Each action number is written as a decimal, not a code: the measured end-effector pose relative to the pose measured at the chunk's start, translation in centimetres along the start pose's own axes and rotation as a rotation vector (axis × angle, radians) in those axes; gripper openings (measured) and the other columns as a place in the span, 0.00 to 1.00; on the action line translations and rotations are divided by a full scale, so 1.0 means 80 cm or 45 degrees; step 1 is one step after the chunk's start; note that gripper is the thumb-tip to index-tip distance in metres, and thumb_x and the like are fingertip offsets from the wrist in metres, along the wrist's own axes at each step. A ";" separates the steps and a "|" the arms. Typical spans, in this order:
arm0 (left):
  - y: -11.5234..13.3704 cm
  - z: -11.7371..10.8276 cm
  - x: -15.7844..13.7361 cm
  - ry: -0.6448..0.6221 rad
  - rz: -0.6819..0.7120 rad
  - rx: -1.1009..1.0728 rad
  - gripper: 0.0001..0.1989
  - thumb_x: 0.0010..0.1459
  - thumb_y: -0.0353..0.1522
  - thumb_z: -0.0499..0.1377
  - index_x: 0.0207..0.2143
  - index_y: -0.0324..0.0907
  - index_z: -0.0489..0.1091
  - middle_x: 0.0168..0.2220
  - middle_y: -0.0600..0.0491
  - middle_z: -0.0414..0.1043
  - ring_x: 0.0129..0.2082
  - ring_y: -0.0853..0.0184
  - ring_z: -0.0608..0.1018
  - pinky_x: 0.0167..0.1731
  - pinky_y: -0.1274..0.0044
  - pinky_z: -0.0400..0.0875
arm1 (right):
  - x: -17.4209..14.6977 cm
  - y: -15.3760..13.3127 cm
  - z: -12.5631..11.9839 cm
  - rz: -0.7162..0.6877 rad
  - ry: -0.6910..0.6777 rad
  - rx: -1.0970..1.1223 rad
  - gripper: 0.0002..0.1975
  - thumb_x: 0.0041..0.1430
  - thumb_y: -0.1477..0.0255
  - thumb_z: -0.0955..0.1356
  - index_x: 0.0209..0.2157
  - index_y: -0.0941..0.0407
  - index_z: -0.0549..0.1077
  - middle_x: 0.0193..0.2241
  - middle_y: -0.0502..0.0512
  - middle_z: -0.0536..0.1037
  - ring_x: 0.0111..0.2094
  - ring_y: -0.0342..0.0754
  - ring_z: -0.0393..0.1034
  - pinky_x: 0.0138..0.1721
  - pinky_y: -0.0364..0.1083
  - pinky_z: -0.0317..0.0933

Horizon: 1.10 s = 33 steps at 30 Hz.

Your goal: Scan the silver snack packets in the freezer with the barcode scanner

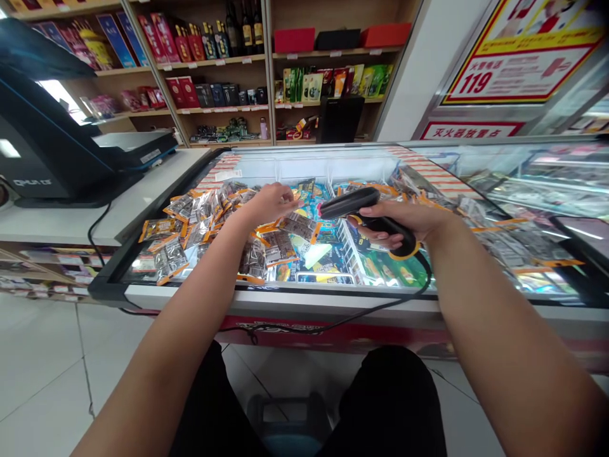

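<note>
My right hand is wrapped around the handle of a black barcode scanner, its head pointing left over the freezer. A cable runs from the handle's base down along the freezer's front. My left hand hovers at the pile of small snack packets, fingers stretched to the right and apart, with nothing visible in them. These packets have clear fronts, dark contents and orange edges. Just below that hand lies one packet near the scanner's tip. More packets lie to the right.
Packets rest on the glass top of a chest freezer, with colourful frozen goods under it. A black checkout machine stands on the left counter. Behind are stocked shelves. A small stool sits between my knees.
</note>
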State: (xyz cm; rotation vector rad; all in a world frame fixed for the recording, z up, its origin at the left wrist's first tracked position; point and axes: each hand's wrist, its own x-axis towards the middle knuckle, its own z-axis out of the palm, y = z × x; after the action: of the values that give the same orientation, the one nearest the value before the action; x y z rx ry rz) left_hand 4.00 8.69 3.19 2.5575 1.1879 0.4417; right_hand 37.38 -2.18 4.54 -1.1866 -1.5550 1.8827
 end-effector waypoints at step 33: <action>0.061 0.047 -0.005 0.072 -0.026 0.479 0.31 0.73 0.29 0.57 0.75 0.50 0.76 0.74 0.32 0.65 0.72 0.34 0.70 0.68 0.49 0.70 | 0.011 -0.005 -0.018 -0.222 0.105 0.137 0.30 0.68 0.46 0.77 0.32 0.50 0.61 0.19 0.42 0.60 0.18 0.38 0.44 0.16 0.40 0.54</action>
State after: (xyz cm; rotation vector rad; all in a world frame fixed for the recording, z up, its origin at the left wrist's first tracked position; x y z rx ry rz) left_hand 8.57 4.89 1.58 2.8575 1.4332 0.3118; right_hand 37.98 -0.60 4.58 -1.0337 -1.4450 1.7593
